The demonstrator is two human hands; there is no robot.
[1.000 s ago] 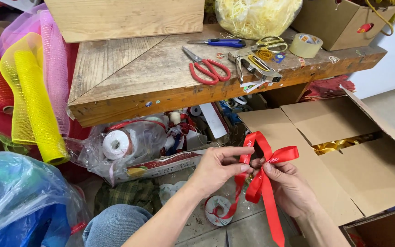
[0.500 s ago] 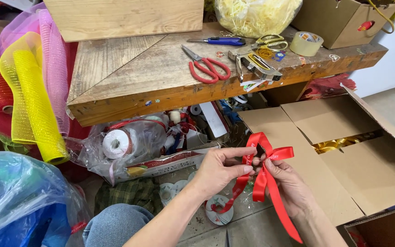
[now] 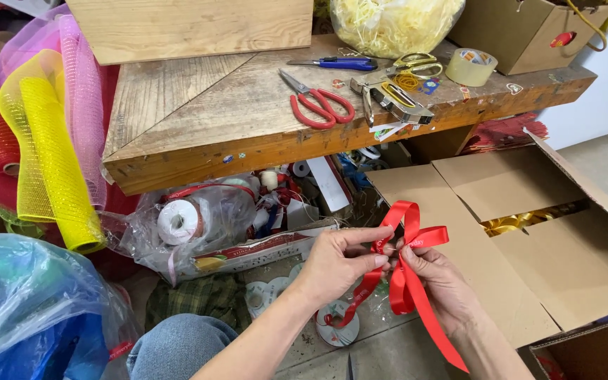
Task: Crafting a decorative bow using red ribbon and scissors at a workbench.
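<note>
A red ribbon bow is pinched at its middle between both hands, low in the view. My left hand grips the knot from the left with thumb and forefinger. My right hand holds it from the right and below. Two loops stand up above the fingers. Two red tails hang down past my right wrist, and a strand runs down to a spool on the floor.
A wooden workbench ahead carries red-handled scissors, yellow-handled scissors, a stapler and a tape roll. An open cardboard box lies to the right. Mesh rolls and plastic bags crowd the left.
The hands have shifted a little downward and right with the bow. The loops have been pulled tighter and stand more spread, and the tails hang longer.
</note>
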